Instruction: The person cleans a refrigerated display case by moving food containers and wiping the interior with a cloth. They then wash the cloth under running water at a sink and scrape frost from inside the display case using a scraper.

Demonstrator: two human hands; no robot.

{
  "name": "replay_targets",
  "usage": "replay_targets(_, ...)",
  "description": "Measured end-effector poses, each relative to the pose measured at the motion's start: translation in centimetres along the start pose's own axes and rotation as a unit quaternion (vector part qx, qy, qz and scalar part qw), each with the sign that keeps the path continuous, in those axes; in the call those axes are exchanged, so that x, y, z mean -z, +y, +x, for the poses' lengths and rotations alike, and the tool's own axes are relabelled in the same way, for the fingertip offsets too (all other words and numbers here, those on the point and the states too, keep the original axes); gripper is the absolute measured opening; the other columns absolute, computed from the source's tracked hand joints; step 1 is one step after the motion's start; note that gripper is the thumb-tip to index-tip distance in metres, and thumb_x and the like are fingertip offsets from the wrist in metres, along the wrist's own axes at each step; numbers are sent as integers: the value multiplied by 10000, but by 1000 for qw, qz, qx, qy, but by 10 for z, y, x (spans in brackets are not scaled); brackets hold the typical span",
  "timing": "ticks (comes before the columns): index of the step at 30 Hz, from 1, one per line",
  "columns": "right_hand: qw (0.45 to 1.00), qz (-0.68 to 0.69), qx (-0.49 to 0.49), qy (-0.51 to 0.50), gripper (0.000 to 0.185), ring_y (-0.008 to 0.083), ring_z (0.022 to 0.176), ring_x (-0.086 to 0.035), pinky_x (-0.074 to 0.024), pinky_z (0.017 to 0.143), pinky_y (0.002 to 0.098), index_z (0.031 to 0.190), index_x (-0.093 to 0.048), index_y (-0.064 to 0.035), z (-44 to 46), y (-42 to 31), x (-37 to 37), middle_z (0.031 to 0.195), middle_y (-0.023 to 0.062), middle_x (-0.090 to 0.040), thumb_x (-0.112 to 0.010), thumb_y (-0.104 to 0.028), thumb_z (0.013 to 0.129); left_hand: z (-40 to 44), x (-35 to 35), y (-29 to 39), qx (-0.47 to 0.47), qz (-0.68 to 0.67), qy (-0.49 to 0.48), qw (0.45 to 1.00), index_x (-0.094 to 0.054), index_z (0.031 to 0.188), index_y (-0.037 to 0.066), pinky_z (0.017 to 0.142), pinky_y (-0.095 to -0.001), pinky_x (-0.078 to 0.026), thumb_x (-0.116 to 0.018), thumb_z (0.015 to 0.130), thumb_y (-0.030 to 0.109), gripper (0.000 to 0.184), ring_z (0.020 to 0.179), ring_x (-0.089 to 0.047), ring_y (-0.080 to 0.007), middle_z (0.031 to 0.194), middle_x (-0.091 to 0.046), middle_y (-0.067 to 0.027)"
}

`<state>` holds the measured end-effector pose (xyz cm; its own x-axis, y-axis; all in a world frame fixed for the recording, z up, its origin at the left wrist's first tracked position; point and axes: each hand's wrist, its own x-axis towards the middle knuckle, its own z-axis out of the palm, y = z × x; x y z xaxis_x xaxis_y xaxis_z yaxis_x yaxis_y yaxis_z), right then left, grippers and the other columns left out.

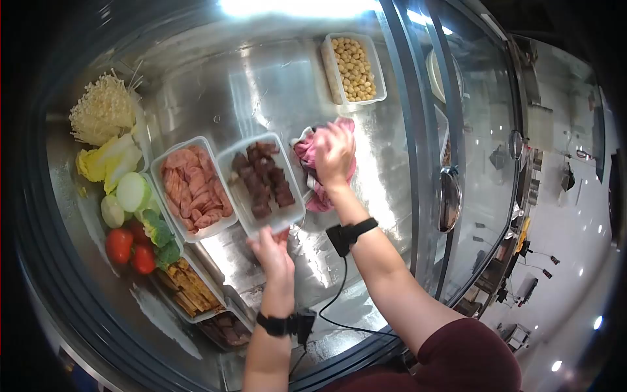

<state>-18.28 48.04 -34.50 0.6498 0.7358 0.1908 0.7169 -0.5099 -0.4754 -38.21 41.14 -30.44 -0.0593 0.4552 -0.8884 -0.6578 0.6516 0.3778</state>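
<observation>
My left hand [271, 253] grips the near edge of a clear plastic container [297, 212], its fingertips partly hidden at the rim. Dark reddish-brown cubes [262, 176], perhaps blood curd or meat, lie in that container. Just to the right, my right hand [333, 153] is closed over a bunched pink cloth [319, 199] and presses it on the wet metal surface [258, 85]. Close against the left side of the dark cubes' container stands another container [159, 171] with pink sliced meat [192, 186].
A container of pale round balls or beans [353, 70] stands at the back right. Enoki mushrooms [101, 110], leafy cabbage [111, 160], tomatoes [119, 245] and broccoli [157, 228] line the left. Brown strips [189, 287] fill a tub near the front. A metal-framed glass panel [418, 130] borders the right.
</observation>
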Motion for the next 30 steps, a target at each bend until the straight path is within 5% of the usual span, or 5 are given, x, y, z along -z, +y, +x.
replay_targets(3,895,169,-358,208,367,311,817,-571,-427,743,430,795,-528,14,70,-18,-2,786,195,-579,-511,-352,812,-32,21,8,24,44,11,999,-301,1020,91,685,-348,-500,-473,801,67,279,807,-553,-194,931,-465,-90)
replay_targets(9,800,285,-450,275,233,263,647,-546,-460,637,368,867,-473,54,103,58,-36,774,170,-567,-519,-135,739,-50,47,18,23,98,4,995,-311,991,90,671,-325,-508,-461,808,69,238,793,-557,-184,939,-451,-78)
replay_targets(17,818,280,-427,264,411,211,641,-531,-452,532,349,921,-490,54,-17,84,26,756,127,-539,-563,-337,813,-57,62,36,42,114,-22,992,-340,975,97,649,-317,-512,-472,806,64,217,809,-556,-175,928,-468,-70)
replay_targets(21,992,-105,60,-40,802,370,1219,-291,-179,1033,448,1347,-195,-3,-67,11,9,1317,265,-284,-572,-430,782,-67,62,46,34,113,-18,993,-342,971,95,651,-318,-514,-473,803,60,216,821,-558,-176,938,-472,-72)
replay_targets(30,941,-187,-247,135,845,387,1242,-268,-156,1031,462,1379,-178,-80,158,-11,-73,1352,257,-265,-414,-600,757,-82,64,60,72,122,-12,990,-332,1097,70,679,-341,-512,-455,759,28,362,810,-539,-192,988,-466,-95)
